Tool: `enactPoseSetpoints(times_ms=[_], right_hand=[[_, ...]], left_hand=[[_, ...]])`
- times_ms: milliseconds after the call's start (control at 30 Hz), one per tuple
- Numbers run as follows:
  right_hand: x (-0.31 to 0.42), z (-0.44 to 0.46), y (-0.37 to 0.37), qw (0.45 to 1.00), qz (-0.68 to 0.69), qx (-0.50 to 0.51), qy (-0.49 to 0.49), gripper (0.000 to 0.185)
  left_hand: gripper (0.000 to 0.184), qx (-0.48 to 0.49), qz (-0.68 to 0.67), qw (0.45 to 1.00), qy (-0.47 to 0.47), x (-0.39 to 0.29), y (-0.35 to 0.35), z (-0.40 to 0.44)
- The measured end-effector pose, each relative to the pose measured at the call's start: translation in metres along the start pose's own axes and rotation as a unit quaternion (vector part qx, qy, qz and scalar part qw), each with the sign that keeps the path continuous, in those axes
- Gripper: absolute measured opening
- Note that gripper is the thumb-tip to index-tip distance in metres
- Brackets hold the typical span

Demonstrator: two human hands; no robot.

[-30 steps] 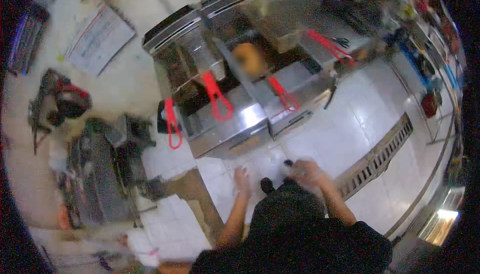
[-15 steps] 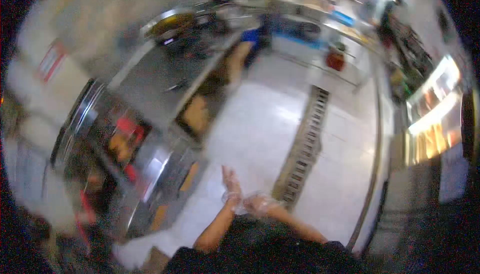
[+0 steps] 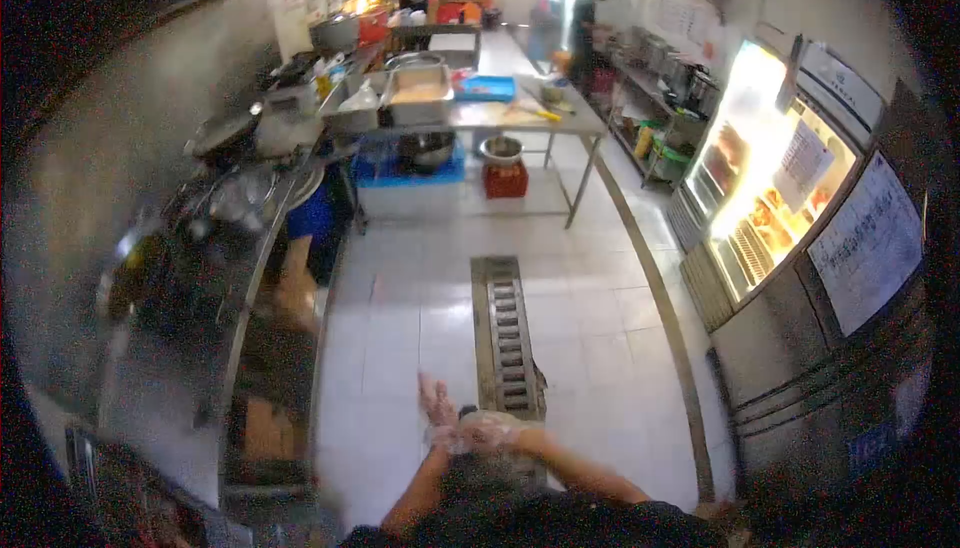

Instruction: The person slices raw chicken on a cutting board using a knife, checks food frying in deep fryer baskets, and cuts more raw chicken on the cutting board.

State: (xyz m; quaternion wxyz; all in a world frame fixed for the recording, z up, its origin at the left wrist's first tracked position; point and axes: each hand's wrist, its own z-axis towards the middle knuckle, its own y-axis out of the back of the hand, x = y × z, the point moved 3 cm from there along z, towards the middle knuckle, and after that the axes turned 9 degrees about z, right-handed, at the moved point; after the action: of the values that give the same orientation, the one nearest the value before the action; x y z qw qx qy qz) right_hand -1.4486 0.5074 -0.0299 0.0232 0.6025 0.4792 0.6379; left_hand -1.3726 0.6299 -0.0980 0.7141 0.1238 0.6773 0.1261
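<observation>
My left hand (image 3: 436,406) is in front of my body at the bottom of the head view, fingers stretched out and pointing forward. A clear plastic glove (image 3: 444,436) covers it and bunches at the wrist. My right hand (image 3: 490,431), also under thin clear plastic, reaches across to that wrist. Its fingers are bent at the glove's cuff, though their tips are blurred. Below both hands lies the white tiled floor with a slotted drain channel (image 3: 508,338).
Ahead stands a metal table (image 3: 575,120) with metal trays (image 3: 420,98) and a blue tray (image 3: 486,88). A red crate (image 3: 505,181) sits under it. A lit glass-door fridge (image 3: 765,173) lines the right, a work counter (image 3: 165,388) the left. A person (image 3: 583,33) stands far back.
The view has swung right and risen, bringing the table and fridge into clearer sight. My hands stay together, with the right one now closer against the left wrist.
</observation>
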Motion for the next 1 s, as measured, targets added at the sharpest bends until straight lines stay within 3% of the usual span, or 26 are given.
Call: enactPoseSetpoints(times_ms=[33,100,133,167,200,233,267,300,333,367,400,433,533,633,667,700,767,833,867,900,933,967,1000], right_hand=[[-0.021,0.013,0.027,0.999,0.014,-0.013,-0.038,0.052],[-0.040,0.024,0.082,0.991,0.051,-0.026,-0.124,0.049],[-0.042,0.020,0.129,0.988,0.027,0.023,-0.151,0.044],[-0.076,0.002,0.146,0.987,0.028,-0.136,-0.080,0.039],[-0.079,-0.014,0.176,0.961,0.109,-0.214,-0.139,0.042],[-0.096,-0.026,0.206,0.901,0.271,-0.247,-0.233,0.040],[-0.121,-0.043,0.224,0.805,0.426,-0.268,-0.314,0.039],[-0.218,-0.067,0.194,0.759,0.463,-0.369,-0.272,0.024],[-0.293,-0.090,0.167,0.872,0.198,-0.297,-0.334,0.017],[-0.366,-0.112,0.142,0.894,-0.092,-0.218,-0.380,0.011],[-0.335,-0.136,0.146,0.816,-0.192,-0.474,-0.269,0.009],[-0.417,-0.168,0.066,0.811,-0.113,-0.449,-0.359,0.024],[-0.446,-0.197,0.048,0.650,0.256,-0.449,-0.557,0.021],[-0.544,-0.203,0.052,0.763,0.112,-0.295,-0.564,0.029],[-0.562,-0.207,0.072,0.795,0.059,-0.249,-0.550,0.031],[-0.586,-0.203,0.102,0.822,0.005,-0.205,-0.531,0.032],[-0.625,-0.166,0.243,0.687,0.199,-0.348,-0.606,0.031],[-0.729,-0.114,0.347,0.822,0.034,-0.253,-0.509,0.041],[-0.701,-0.080,0.459,0.855,-0.017,-0.238,-0.460,0.043],[-0.718,-0.050,0.522,0.803,0.047,-0.348,-0.480,0.046],[-0.738,-0.015,0.594,0.845,-0.037,-0.271,-0.460,0.045],[-0.786,0.012,0.636,0.846,-0.060,-0.376,-0.373,0.047],[-0.764,0.044,0.715,0.826,0.002,-0.373,-0.423,0.047]], left_hand=[[0.064,0.029,0.034,0.999,-0.013,-0.006,-0.019,0.035],[0.060,0.074,-0.081,0.994,0.012,-0.016,-0.066,0.101],[0.059,0.094,-0.139,0.985,0.034,-0.024,-0.097,0.129],[0.057,0.111,-0.195,0.973,0.057,-0.034,-0.124,0.162],[0.056,0.126,-0.242,0.959,0.077,-0.045,-0.140,0.192],[0.055,0.141,-0.282,0.944,0.096,-0.059,-0.154,0.227],[0.055,0.162,-0.270,0.945,0.091,-0.079,-0.166,0.258],[0.055,0.184,-0.257,0.945,0.085,-0.104,-0.180,0.285],[0.055,0.206,-0.248,0.944,0.077,-0.118,-0.193,0.309],[0.052,0.198,-0.224,0.952,0.067,-0.121,-0.204,0.333],[0.049,0.190,-0.203,0.959,0.058,-0.123,-0.219,0.356],[0.047,0.178,-0.185,0.965,0.047,-0.126,-0.233,0.377],[0.044,0.150,-0.263,0.950,0.074,-0.026,-0.301,0.462],[0.038,0.122,-0.079,0.988,0.059,-0.045,-0.343,0.507],[0.037,0.116,-0.070,0.986,0.101,-0.042,-0.355,0.516],[0.036,0.111,-0.062,0.982,0.141,-0.046,-0.370,0.535],[0.034,0.101,-0.032,0.979,0.174,-0.049,-0.397,0.576],[0.033,0.094,-0.003,0.982,0.165,-0.061,-0.425,0.612],[0.031,0.122,0.118,0.981,0.090,-0.078,-0.434,0.628],[0.029,0.150,0.232,0.961,0.017,-0.111,-0.436,0.643],[0.027,0.147,0.220,0.964,0.021,-0.122,-0.453,0.662],[0.026,0.145,0.208,0.967,0.026,-0.133,-0.469,0.681],[0.025,0.108,0.074,0.986,0.106,-0.129,-0.485,0.701]])
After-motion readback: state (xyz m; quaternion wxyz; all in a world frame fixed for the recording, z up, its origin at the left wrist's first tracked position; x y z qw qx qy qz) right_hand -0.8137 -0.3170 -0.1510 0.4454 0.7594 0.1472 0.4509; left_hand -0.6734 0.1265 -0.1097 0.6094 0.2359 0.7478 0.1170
